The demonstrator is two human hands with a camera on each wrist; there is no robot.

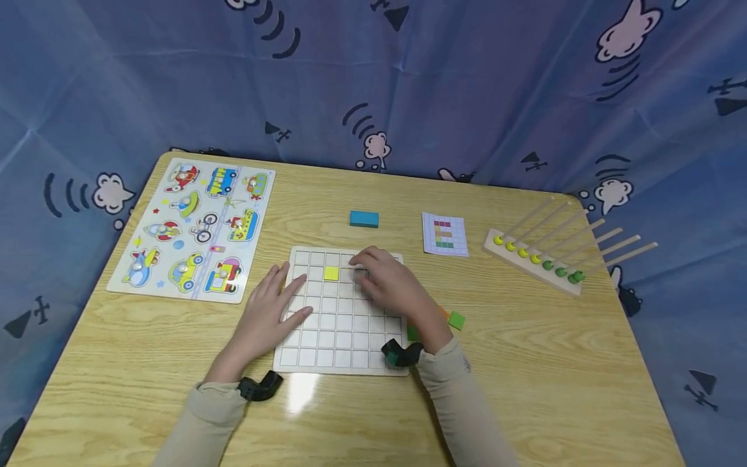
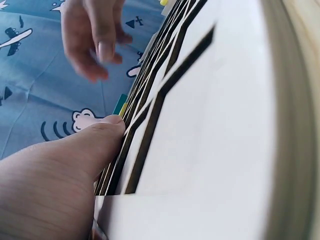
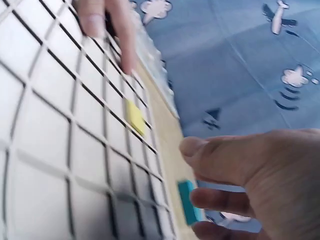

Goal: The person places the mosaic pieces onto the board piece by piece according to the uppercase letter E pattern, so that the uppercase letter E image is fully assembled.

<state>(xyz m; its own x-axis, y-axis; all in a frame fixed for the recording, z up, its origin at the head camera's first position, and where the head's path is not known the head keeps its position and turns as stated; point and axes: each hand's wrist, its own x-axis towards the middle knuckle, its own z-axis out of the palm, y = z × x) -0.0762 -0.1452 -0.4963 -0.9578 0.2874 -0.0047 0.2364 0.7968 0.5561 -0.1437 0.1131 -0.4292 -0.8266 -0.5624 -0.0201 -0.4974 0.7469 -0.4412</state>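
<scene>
A white grid board (image 1: 327,321) lies on the table, with one yellow tile (image 1: 331,273) in a cell near its far edge. Spread across the board's left edge, my left hand (image 1: 265,318) rests with straight fingers; its thumb (image 2: 95,142) touches the grid in the left wrist view. My right hand (image 1: 392,282) hovers over the upper right of the board, fingers loosely bent. In the right wrist view, a gap separates that thumb from the fingers, and no object shows between them. Green tiles (image 1: 457,320) and an orange tile (image 1: 444,314) lie partly hidden by my right wrist.
Behind the board sits a blue block (image 1: 364,219). A pattern card (image 1: 461,240) lies to its right. Farther right stands a wooden peg rack (image 1: 531,267) with yellow and green beads and slanting rods. A vehicle puzzle board (image 1: 169,256) covers the table's left side.
</scene>
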